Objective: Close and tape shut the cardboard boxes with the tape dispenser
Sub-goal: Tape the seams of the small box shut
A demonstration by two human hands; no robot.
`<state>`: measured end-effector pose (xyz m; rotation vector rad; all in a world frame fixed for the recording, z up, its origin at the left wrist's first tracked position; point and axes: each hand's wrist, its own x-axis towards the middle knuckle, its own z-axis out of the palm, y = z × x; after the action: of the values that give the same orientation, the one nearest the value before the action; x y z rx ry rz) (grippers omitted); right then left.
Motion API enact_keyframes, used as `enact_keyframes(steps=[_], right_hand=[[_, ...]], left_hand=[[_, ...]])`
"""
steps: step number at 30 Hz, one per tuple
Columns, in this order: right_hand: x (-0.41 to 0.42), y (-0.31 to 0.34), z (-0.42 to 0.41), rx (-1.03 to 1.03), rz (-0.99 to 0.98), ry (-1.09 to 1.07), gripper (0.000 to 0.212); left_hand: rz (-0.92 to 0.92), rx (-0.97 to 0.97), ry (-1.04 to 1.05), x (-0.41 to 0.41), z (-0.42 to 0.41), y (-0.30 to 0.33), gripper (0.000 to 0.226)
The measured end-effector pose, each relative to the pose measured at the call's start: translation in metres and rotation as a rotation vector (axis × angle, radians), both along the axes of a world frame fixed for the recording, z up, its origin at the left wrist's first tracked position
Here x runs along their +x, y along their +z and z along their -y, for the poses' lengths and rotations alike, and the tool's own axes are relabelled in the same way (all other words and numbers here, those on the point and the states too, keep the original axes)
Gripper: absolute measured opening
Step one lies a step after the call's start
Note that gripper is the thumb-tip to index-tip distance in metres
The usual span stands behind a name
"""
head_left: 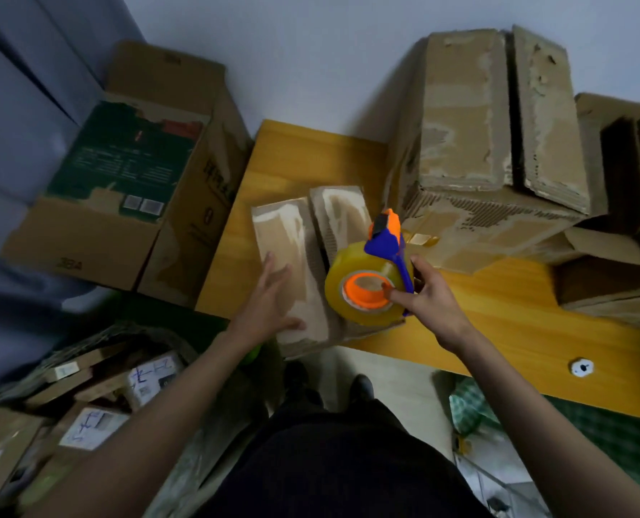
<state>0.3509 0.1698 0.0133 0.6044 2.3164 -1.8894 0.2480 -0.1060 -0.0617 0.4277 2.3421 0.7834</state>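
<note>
A small cardboard box [292, 241] lies at the near left corner of the yellow wooden table [498, 323]. Its two top flaps are folded down with a dark gap between them. My left hand [270, 297] lies flat on the left flap, fingers straight and spread. My right hand [430, 293] grips the blue and orange tape dispenser [382, 241] by its handle. The dispenser's yellowish tape roll [363, 289] hovers over the right flap, with my thumb against the orange core.
A big worn cardboard box [471, 143] with open flaps stands on the table behind the small one, more cardboard to its right. On the floor at left stands an open box [124, 173] with a green carton inside. Several parcels [94, 405] lie at lower left.
</note>
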Motion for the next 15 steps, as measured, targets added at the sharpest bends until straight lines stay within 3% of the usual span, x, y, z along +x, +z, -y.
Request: enact_keyframes(steps=[7,12,15], right_hand=[[-0.011,0.005,0.001,-0.109,-0.009,0.043,0.048],[-0.010,0.009,0.000,-0.057,-0.022,0.072,0.043],[-0.007,0.009,0.002,-0.035,-0.036,0.073,0.044]], left_hand=[[0.069,0.046,0.044,0.029,-0.008,0.011,0.091],[-0.217,0.099,0.161,0.008,-0.017,0.049,0.045],[-0.303,0.288,0.232,-0.008,-0.036,0.081,0.030]])
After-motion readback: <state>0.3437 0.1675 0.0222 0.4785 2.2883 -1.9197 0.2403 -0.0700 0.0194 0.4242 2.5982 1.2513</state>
